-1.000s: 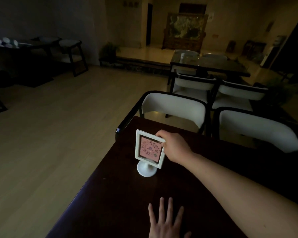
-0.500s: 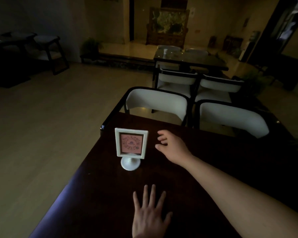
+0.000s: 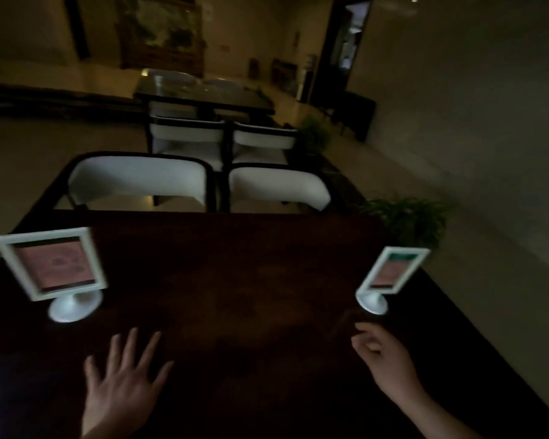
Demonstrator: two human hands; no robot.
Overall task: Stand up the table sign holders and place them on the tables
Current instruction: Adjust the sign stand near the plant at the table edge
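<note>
Dim room, frame blurred throughout. At the left edge of the dark table (image 3: 235,274), a white sign holder (image 3: 49,263) stands on its round foot, stem vertical; its square frame is broadside to the camera and appears slightly tilted, top edge leaning left, pink insert facing the viewer. Below and to the right of it, the left hand (image 3: 121,384) lies palm down on the tabletop, fingers spread and extended toward the far side, holding nothing and apart from the holder. Behind the table, two white-backed chairs (image 3: 140,179) sit side by side at the far edge, with a second table and further chairs beyond. Near the table's right edge, a second sign holder (image 3: 390,274) stands on its own foot, frame turned obliquely so its face points toward the left-near side. Just below it, the right hand (image 3: 384,359) hovers with fingers loosely curled, empty, near the foot but not touching it. A potted plant (image 3: 412,217) sits past the right far corner.
</note>
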